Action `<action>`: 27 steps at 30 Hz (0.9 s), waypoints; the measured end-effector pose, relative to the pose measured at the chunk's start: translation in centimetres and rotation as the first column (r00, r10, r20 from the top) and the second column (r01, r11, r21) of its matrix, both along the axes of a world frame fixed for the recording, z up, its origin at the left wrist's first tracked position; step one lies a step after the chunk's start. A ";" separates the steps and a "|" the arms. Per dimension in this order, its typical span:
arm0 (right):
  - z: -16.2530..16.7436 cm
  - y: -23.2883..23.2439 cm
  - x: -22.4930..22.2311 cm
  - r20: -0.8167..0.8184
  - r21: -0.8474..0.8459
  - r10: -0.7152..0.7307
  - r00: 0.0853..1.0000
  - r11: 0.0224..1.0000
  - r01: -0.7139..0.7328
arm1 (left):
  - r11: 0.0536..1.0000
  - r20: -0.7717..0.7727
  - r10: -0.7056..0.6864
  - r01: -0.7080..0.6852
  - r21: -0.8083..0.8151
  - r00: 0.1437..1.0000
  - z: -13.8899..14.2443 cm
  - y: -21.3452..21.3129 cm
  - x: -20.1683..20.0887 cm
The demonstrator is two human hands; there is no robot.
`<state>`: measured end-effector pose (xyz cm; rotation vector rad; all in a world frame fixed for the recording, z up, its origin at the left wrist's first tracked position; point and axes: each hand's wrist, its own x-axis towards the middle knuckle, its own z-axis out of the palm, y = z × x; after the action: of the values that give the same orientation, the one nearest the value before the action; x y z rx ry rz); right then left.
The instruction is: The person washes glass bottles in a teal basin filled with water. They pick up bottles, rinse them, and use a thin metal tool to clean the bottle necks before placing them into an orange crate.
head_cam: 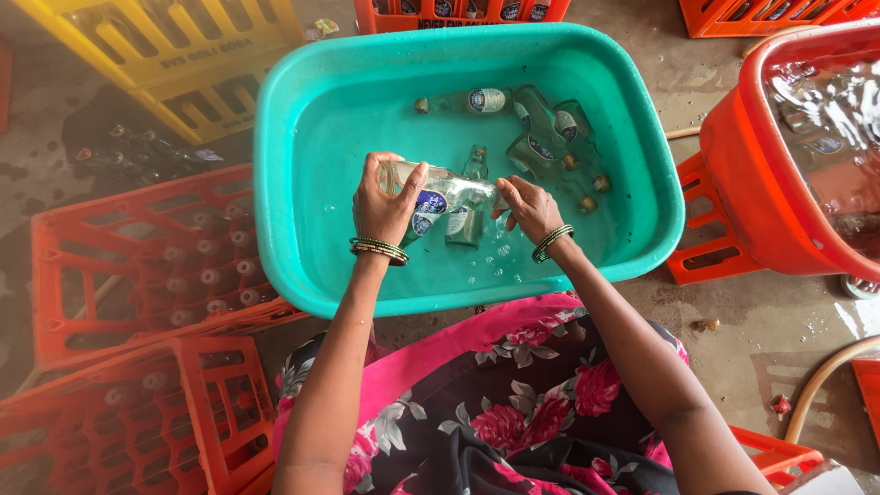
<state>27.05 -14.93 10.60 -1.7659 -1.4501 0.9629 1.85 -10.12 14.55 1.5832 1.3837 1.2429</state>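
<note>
Clenching my left hand (383, 203) round the wet glass bottle (438, 194) over the teal tub (275, 183), my right hand (529, 206) pinching its neck, I judge it slippery, fragile.

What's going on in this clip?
A person sits over a teal tub of water and holds a clear glass bottle on its side above it. The left hand grips the bottle's base end, and the right hand is at its neck end. More bottles lie in the water at the far side of the tub. Red crates with bottles stand to the left, and a red tub of water is on the right.
</note>
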 end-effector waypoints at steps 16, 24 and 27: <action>0.3 -0.1 -0.3 0.001 -0.013 0.003 1.000 1.000 -0.003 | 1.000 -0.004 -0.012 0.012 -0.004 1.000 0.1 -0.1 -0.3; 0.1 0.0 -0.4 0.013 -0.015 0.007 1.000 1.000 -0.007 | 1.000 -0.012 -0.006 0.006 0.001 1.000 0.0 0.0 -0.4; 0.1 0.0 -0.4 0.011 -0.014 0.007 1.000 1.000 -0.006 | 1.000 -0.021 -0.002 0.002 0.004 1.000 0.0 0.0 -0.4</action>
<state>26.69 -14.96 10.69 -1.7799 -1.4598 0.9705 1.43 -10.14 14.54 1.6043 1.3933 1.2312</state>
